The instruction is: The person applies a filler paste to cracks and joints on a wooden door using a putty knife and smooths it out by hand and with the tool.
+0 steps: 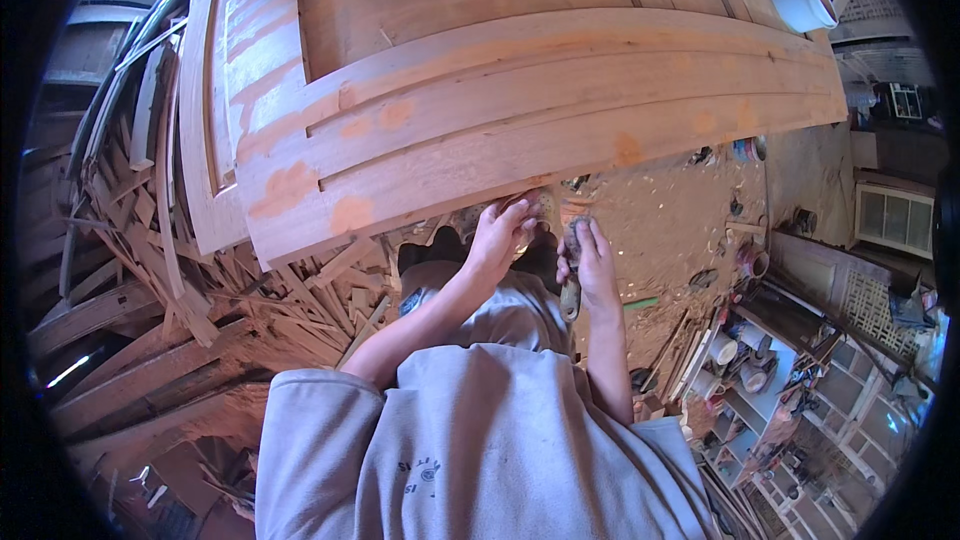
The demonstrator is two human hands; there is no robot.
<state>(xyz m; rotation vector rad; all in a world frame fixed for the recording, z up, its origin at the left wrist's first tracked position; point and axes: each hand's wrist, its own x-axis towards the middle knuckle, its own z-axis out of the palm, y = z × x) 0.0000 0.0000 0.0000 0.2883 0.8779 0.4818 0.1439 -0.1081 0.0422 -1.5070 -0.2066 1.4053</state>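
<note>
Wooden door panel (560, 80), orange-blotched, stretching right across in front of the person! Scrap wood (190, 310) heaps up off to its left; a white bucket (803, 2) shows at its right end. Left hand (500, 238), fingers curled by the near edge (gripping or merely touching, can't tell from here); right hand (594, 262), fingers closed round a handled tool (570, 302).

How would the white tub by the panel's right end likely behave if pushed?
The white tub would probably hold its shape, since its rim looks round and undented. It may slide or tip, as it sits near the right end of the wooden panel with no visible brace. Its weight is hard to judge: contents unclear.
</note>
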